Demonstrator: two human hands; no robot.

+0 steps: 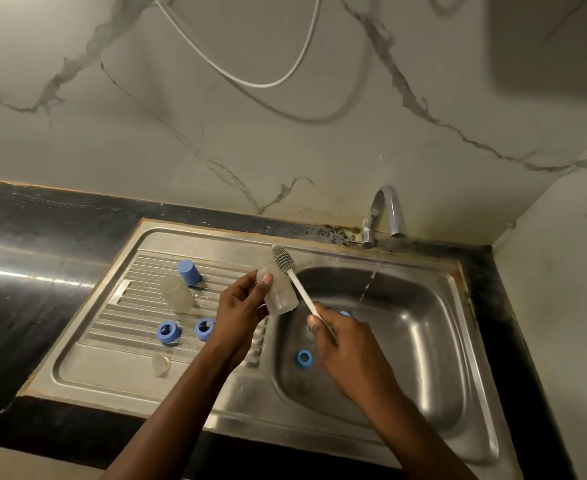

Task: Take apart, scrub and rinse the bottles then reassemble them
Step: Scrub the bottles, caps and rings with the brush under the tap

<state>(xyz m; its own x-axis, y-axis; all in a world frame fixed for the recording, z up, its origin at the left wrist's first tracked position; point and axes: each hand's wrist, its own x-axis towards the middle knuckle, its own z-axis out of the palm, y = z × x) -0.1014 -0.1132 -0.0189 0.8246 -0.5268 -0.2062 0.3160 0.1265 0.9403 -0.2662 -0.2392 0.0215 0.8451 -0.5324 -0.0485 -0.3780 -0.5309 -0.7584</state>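
Note:
My left hand grips a clear bottle body above the edge between drainboard and basin. My right hand holds the white handle of a bottle brush, whose grey bristle head rises behind and above the bottle. A second clear bottle body lies on the drainboard beside a blue cap. Two blue collar rings sit on the drainboard ridges. Another blue ring lies in the basin, and a further blue piece peeks out behind my right hand. A clear teat rests on the flat front part.
The steel sink has its basin on the right and a ribbed drainboard on the left. A chrome tap at the back runs a thin stream of water into the basin. Black countertop surrounds the sink; marble wall behind.

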